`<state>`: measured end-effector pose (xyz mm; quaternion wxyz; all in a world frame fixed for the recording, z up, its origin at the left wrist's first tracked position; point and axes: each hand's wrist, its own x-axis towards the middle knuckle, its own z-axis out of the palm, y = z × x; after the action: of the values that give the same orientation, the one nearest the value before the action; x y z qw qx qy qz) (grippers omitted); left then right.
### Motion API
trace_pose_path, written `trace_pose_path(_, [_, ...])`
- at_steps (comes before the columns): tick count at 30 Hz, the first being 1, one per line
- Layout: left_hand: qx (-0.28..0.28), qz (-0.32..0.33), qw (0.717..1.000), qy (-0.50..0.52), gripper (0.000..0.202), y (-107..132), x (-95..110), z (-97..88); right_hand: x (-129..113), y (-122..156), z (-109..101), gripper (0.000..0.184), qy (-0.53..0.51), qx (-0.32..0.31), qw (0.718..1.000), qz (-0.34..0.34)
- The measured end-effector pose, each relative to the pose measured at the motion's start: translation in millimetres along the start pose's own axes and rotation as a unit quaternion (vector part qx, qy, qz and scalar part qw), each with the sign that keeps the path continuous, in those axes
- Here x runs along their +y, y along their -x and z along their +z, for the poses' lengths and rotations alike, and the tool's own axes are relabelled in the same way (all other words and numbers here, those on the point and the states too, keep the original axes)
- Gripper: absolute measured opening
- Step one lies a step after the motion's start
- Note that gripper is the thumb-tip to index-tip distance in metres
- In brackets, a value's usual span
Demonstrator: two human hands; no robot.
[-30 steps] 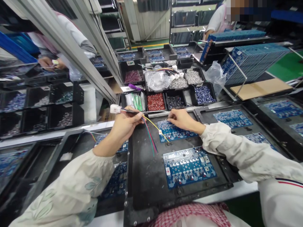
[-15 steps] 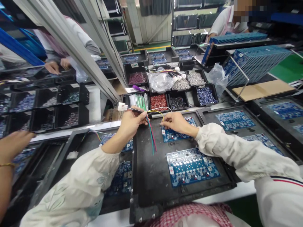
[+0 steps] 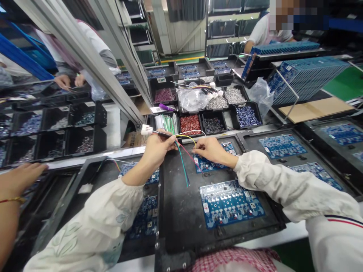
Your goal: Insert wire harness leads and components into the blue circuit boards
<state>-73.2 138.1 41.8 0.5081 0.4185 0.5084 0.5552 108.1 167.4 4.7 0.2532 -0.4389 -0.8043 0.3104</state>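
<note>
My left hand [image 3: 161, 146] pinches a wire harness near its white connector [image 3: 146, 130], which points to the left. Loose green and red wires [image 3: 183, 166] hang from these fingers over the black tray [image 3: 178, 223]. A yellow wire [image 3: 187, 136] arches across to my right hand [image 3: 208, 149], whose thumb and fingertips are closed on its end at the left edge of the upper blue circuit board [image 3: 227, 153]. My right hand and wrist cover part of that board. Nearer to me lies a second circuit board [image 3: 231, 204] on the same tray, touched by neither hand.
Behind the tray stand black bins of red components [image 3: 190, 124], blue components [image 3: 248, 114] and metal pins [image 3: 235, 94]. A rack of upright boards [image 3: 309, 77] is at the right. Another person's hand [image 3: 22, 177] reaches in at the left; co-workers sit farther back.
The red wire has swung right, away from the green one, towards the upper board. My hands have hardly moved. The other person's hand at the left has shifted slightly right.
</note>
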Motion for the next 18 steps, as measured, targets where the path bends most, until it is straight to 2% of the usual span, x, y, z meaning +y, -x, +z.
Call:
trace_pose_path(5, [0.005,0.000,1.000,0.001,0.021,-1.0,-1.3,1.0,-0.8,5.7,-11.7,0.012,0.011,-0.035,0.999,-0.005])
trace_pose_path(9, [0.013,0.003,1.000,-0.008,0.022,-2.4,-2.0,2.5,-9.9,15.8,-24.9,0.024,-0.057,-0.184,0.981,-0.006])
trace_pose_path(10, [0.017,0.007,1.000,-0.018,0.022,-2.8,-1.9,3.1,-12.8,16.2,-25.3,0.023,-0.079,-0.200,0.977,-0.004])
trace_pose_path(11, [0.017,0.012,0.999,-0.036,0.022,-3.1,-1.8,3.6,-15.1,15.3,-24.3,0.020,-0.088,-0.188,0.978,-0.006])
trace_pose_path(15, [-0.010,0.028,0.994,-0.106,0.018,-4.0,-0.9,4.4,-14.2,3.3,-13.8,0.009,0.005,-0.027,0.998,-0.053])
trace_pose_path(18, [-0.020,0.027,0.993,-0.109,0.016,-4.5,-0.2,3.9,-7.3,-2.1,-8.6,0.008,0.044,-0.002,0.997,-0.065])
